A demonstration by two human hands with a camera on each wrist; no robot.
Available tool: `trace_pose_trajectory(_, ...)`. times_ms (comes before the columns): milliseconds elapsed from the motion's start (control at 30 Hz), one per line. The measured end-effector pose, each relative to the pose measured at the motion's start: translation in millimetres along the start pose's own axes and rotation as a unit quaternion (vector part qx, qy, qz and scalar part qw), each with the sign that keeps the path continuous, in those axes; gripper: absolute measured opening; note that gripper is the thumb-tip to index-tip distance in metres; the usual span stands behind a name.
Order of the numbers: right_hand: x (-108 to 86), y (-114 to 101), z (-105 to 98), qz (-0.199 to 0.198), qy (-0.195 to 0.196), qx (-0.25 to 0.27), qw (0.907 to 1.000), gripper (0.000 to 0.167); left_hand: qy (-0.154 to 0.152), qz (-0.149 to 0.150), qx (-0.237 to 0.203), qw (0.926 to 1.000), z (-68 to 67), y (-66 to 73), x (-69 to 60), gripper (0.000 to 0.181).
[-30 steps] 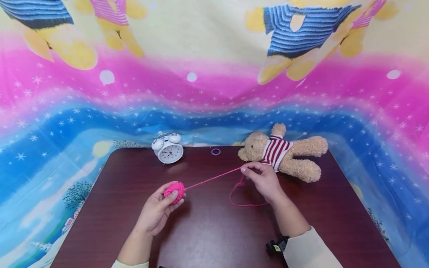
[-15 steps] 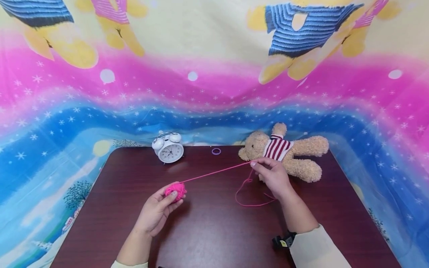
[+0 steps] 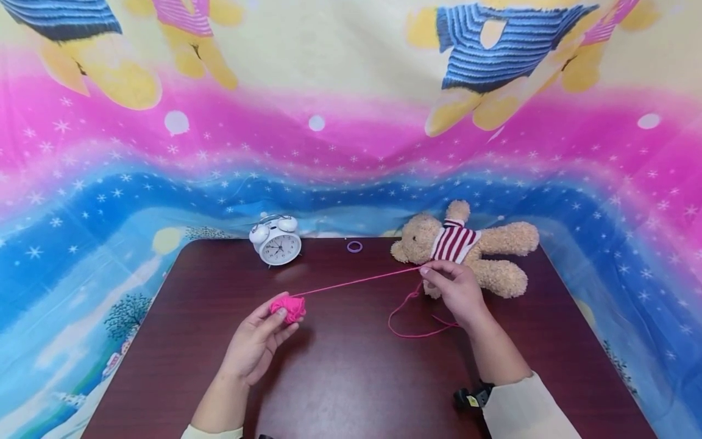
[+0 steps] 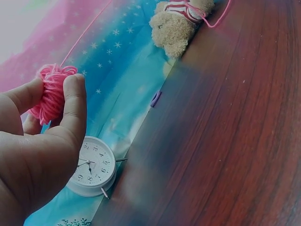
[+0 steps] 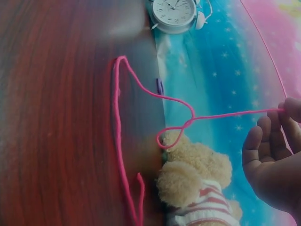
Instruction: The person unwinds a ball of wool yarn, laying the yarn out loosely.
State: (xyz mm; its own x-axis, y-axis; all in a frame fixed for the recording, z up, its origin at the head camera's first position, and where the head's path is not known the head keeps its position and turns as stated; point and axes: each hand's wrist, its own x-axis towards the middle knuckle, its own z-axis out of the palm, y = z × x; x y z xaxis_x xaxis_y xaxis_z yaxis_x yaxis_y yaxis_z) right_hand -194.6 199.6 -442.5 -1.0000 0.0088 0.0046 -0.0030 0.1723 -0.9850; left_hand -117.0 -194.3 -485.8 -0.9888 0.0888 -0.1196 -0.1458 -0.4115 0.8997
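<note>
My left hand (image 3: 253, 342) holds a small ball of bright pink yarn (image 3: 288, 309) between thumb and fingers, above the table's left half. In the left wrist view the thumb presses the wound yarn (image 4: 51, 96) from one side and fingers from the other. A taut strand (image 3: 356, 282) runs from the ball up to my right hand (image 3: 456, 292), whose thumb and forefinger pinch it in front of the teddy bear. Below the pinch a loose tail hangs, with a small twisted loop (image 5: 176, 134) in it; its end (image 5: 140, 181) shows in the right wrist view.
A white twin-bell alarm clock (image 3: 278, 242) stands at the back left of the dark wooden table (image 3: 351, 378). A purple ring (image 3: 354, 247) lies near the back edge. The teddy bear (image 3: 455, 244) in a striped shirt lies at the back right. A printed cloth (image 3: 351, 146) surrounds the table.
My right hand has moved to the right, away from the left hand, and the strand between them has grown longer. The ball has turned a little in the left hand, which stays almost in place.
</note>
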Motion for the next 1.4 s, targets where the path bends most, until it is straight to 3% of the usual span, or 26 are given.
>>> trace_pose_trajectory(233,-1.1,8,-7,0.006,0.000,0.004,1.0000,0.033,0.007,0.004,-0.017,0.9998,-3.3,-1.2,0.8,0.035)
trace_pose_trajectory(467,-5.4,8,-22,0.018,0.014,-0.030,0.9993,0.038,-0.003,0.012,-0.019,0.9997,-7.8,0.9,1.5,0.034)
trace_pose_trajectory(767,-12.4,3,-43,0.001,0.041,-0.040,0.9984,0.041,0.004,0.008,-0.018,0.9998,-11.0,1.8,1.6,0.029)
trace_pose_trajectory(967,-18.5,1,-60,-0.016,0.054,-0.034,0.9979,0.040,0.024,0.000,-0.005,0.9997,-14.7,2.8,-0.4,0.032)
trace_pose_trajectory(1400,-33.0,3,-93,-0.034,0.090,0.009,0.9953,0.030,0.024,0.010,0.001,0.9997,-27.0,7.8,-3.0,0.033)
